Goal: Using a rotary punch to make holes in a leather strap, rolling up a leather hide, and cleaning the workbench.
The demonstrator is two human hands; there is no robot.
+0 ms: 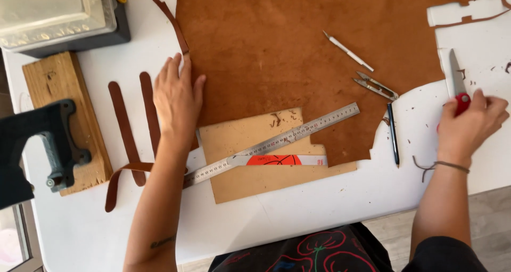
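Note:
A big sheet of brown leather covers the far middle of the white table. My left hand lies flat, fingers apart, on the sheet's left edge. My right hand grips a red-handled knife at the right, its blade pointing away from me. A steel ruler lies slanted across a tan board between my arms, over a white and red strip.
Cut brown leather strips lie left of my left hand. A wooden block with a dark metal tool is at far left. A white scalpel, thread snips and a black pen lie near the leather's right edge.

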